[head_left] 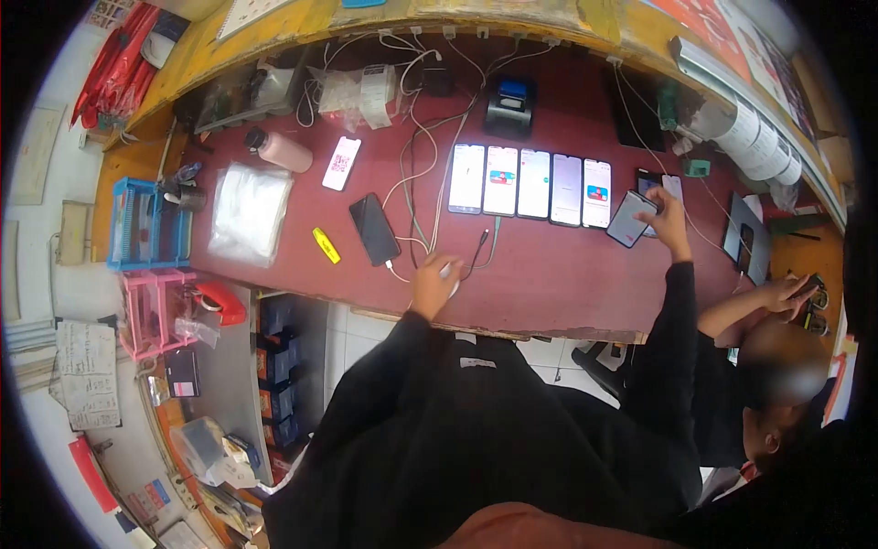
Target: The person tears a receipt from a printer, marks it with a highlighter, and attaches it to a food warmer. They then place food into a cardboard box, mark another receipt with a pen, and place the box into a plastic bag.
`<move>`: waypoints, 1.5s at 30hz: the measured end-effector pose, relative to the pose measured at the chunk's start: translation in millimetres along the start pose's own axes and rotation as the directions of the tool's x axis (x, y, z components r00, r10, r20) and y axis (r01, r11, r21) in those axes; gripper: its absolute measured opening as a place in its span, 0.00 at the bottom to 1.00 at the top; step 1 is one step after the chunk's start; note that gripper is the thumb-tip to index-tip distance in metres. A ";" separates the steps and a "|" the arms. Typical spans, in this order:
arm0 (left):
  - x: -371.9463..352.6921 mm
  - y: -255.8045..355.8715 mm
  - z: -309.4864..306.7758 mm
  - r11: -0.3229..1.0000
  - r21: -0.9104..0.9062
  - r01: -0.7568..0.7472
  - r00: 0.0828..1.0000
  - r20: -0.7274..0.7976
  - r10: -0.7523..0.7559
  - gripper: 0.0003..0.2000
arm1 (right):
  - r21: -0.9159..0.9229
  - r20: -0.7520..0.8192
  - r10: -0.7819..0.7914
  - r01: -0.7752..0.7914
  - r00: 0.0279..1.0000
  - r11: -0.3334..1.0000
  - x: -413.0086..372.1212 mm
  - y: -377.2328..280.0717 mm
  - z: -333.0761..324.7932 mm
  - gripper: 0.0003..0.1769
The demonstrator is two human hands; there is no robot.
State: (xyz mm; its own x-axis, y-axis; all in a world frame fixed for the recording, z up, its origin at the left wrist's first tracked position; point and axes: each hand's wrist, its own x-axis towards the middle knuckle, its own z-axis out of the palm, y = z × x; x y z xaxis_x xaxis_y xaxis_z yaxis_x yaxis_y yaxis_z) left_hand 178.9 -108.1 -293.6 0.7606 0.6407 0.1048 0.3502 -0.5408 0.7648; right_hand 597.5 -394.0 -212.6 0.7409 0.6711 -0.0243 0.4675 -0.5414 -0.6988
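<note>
Several lit phones stand side by side in a row, among them one with a blank white screen (466, 179). My right hand (666, 224) grips a tilted phone (627, 220) at the row's right end, over other phones lying there. Near the table's front edge, my left hand (435, 285) is closed round a small white object (447, 270), too hidden to name. A dark phone (375, 230) with a white cable plugged in lies to its upper left. A phone showing a red code (341, 165) lies farther back.
On the red table (549, 284) are a yellow highlighter (326, 245), plastic bags (249, 215), a pink bottle (279, 151), a small printer (509, 107) and loose cables. A co-worker (732, 384) sits at the right by a laptop (747, 238).
</note>
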 end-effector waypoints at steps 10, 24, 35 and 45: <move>39.2 -19.3 73.5 0.998 -0.013 -0.063 0.998 0.010 0.063 0.10 | 0.983 0.113 0.423 -0.041 0.899 -0.177 -65.3 -46.2 132.8 0.23; 23.0 47.5 -50.6 0.449 -0.723 0.525 0.840 0.524 -0.138 0.14 | 0.902 0.430 0.307 -0.393 0.849 -0.176 -26.0 -158.1 208.3 0.23; 22.6 49.2 -46.9 0.728 -0.617 0.299 0.923 0.381 -0.055 0.14 | 0.934 0.290 0.321 -0.340 0.902 0.112 -22.8 -164.8 190.8 0.19; 19.7 31.2 -29.4 0.718 -0.505 0.478 0.800 0.587 -0.120 0.09 | 0.847 -0.002 0.293 -0.154 0.956 0.508 -37.4 -212.0 177.6 0.13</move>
State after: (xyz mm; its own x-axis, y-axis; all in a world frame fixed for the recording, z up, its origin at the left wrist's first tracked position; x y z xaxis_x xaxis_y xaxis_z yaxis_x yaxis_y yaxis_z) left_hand 188.8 -96.3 -249.0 0.8879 0.2576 -0.3812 0.3391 0.1936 0.9206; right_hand 385.1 -214.4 -190.6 0.8465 0.4817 -0.2268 -0.2851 0.0503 -0.9572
